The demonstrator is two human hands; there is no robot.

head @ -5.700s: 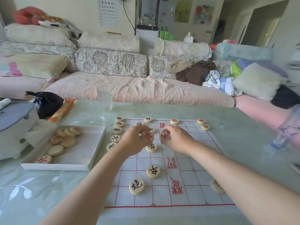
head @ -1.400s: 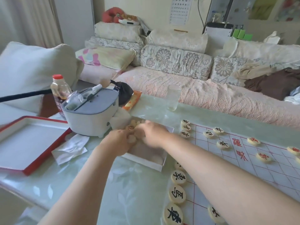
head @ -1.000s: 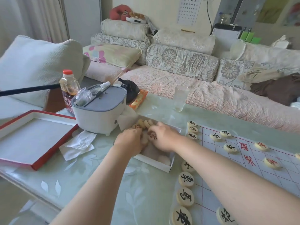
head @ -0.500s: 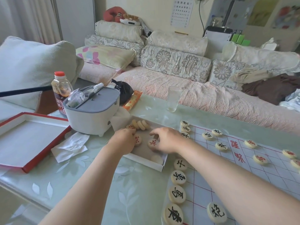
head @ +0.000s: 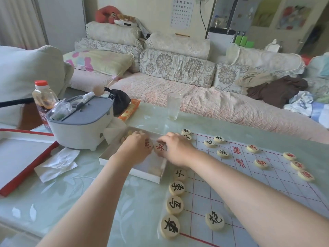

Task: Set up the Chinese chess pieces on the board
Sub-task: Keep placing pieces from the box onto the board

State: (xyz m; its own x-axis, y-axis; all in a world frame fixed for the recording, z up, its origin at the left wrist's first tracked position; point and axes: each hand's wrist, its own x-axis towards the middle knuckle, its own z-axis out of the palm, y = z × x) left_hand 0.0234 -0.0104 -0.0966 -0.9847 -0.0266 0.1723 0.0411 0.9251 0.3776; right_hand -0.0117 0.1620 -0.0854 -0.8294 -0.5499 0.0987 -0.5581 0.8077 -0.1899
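Over the white box point(head: 114, 160) of pieces, my left hand point(head: 135, 150) pinches a round wooden piece with a red character point(head: 148, 145). Beside it my right hand point(head: 176, 150) pinches a second red-character piece point(head: 160, 148). More pieces lie in the box, one near its front edge point(head: 155, 169) and others behind my left hand. The white chess board point(head: 267, 184) with red lines lies to the right. Black-character pieces line its left edge point(head: 174, 205) and red-character pieces sit along its far right point(head: 297, 164).
A grey-lidded white container point(head: 80, 122) stands left of the box with a sauce bottle point(head: 44, 98) behind it. A red-rimmed box lid point(head: 21, 157) and crumpled tissue point(head: 57, 163) lie at left. An empty glass point(head: 173, 108) stands at the table's far edge before the sofa.
Both hands, which were reaching among the pieces in the box, now each hold up a red-character piece above it. The view has shifted slightly.
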